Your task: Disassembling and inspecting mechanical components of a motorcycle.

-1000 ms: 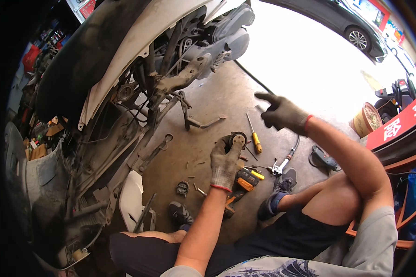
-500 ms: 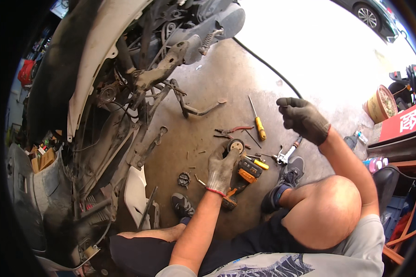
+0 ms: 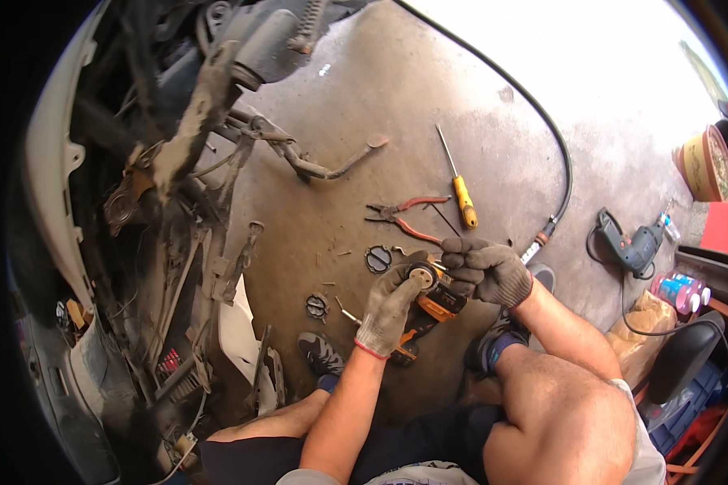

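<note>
My left hand (image 3: 387, 303), in a grey work glove, grips a small round part with a dark rim and a pale, holed face (image 3: 421, 277), the thumb lying on that face. Close beside it on the right is my gloved right hand (image 3: 493, 273), its fingers pinched together; what they hold, if anything, is hidden. Beneath both hands an orange and black cordless power tool (image 3: 438, 310) lies on the floor, partly covered. Red-handled pliers (image 3: 404, 217) and a yellow-handled screwdriver (image 3: 463, 200) lie beyond the hands. Two round dark parts (image 3: 378, 259) (image 3: 317, 305) rest left of them.
A partly stripped motorbike or scooter (image 3: 194, 129) fills the left side, its stand (image 3: 332, 171) reaching toward the middle. From the top, a black hose (image 3: 562, 145) curves down to a fitting by my right hand. A corded drill (image 3: 635, 246), bottles (image 3: 679, 293) and a plant pot (image 3: 706, 164) stand or lie at right.
My right hand has come down from near the black hose to beside my left hand. The left still holds the round part. The view has shifted, showing more floor at right.
</note>
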Demonstrator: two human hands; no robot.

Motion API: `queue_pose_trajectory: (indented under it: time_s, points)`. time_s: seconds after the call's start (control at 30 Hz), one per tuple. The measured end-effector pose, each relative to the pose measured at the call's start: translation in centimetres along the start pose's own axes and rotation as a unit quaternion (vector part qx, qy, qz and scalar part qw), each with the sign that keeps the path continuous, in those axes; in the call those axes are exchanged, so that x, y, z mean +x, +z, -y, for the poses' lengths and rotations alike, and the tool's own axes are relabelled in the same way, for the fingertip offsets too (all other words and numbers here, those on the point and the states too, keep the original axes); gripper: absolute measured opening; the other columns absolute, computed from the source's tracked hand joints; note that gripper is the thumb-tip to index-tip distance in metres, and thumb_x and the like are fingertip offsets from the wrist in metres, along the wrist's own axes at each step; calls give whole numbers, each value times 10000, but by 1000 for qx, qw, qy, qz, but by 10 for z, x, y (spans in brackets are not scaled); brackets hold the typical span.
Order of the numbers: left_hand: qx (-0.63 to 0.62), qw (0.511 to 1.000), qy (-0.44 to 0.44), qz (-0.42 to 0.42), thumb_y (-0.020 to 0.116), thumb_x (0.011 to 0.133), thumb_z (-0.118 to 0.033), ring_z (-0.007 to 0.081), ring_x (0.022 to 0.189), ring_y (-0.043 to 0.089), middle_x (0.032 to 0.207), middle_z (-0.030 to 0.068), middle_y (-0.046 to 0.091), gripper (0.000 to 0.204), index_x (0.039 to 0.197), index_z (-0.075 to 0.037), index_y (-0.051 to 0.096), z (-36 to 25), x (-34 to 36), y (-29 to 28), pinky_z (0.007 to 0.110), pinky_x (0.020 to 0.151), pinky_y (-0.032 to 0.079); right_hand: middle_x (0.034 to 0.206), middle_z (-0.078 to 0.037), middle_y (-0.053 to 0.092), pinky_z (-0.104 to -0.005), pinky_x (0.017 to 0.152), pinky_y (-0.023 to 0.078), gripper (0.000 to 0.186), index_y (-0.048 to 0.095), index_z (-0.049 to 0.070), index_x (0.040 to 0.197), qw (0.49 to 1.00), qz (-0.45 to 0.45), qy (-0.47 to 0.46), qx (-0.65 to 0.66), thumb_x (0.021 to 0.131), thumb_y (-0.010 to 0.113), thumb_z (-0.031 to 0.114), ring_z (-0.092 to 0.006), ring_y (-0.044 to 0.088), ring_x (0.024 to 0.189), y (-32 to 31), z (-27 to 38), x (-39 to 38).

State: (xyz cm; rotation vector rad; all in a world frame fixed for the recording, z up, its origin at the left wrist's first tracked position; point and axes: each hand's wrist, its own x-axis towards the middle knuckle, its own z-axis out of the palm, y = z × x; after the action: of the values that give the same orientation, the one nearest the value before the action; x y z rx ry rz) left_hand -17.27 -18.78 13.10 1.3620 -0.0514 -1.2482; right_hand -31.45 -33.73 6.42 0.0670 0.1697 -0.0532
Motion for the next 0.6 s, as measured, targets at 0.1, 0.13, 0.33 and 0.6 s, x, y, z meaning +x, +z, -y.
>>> queue_pose_trajectory:
  time_s: [0.1,0.13,0.33,0.6]
  points:
    - [-34,997,-37,56,618,958,-120,110,979,647,1020,65,699,285,1187,50,634,5,13,-2,257,912,509,991,-31,553,-282,633,399,493,473,-44,1336,999,-2,15,44,894,647,87,-79,440,653,-3,-13,0]
    - [-5,998,-44,42,621,956,-124,104,941,646,1002,57,700,271,1167,44,650,6,16,-1,254,879,513,991,-31,553,-282,633,399,493,473,-44,1336,999,-6,7,50,894,647,87,-79,440,653,-6,-16,-1]
    - [129,990,-48,-17,619,951,-115,99,860,640,993,56,704,235,1119,38,676,21,32,-10,245,770,506,889,-40,622,-233,530,403,391,538,-77,1294,973,-196,-46,-113,929,581,57,-67,486,600,-8,-13,-2]
    - [141,988,-60,2,604,956,-89,120,875,653,1032,70,706,242,1151,47,653,22,31,-8,246,772,509,791,-31,644,-223,496,385,213,684,-29,1002,909,-268,-79,-309,950,611,166,-64,518,586,0,-22,6]
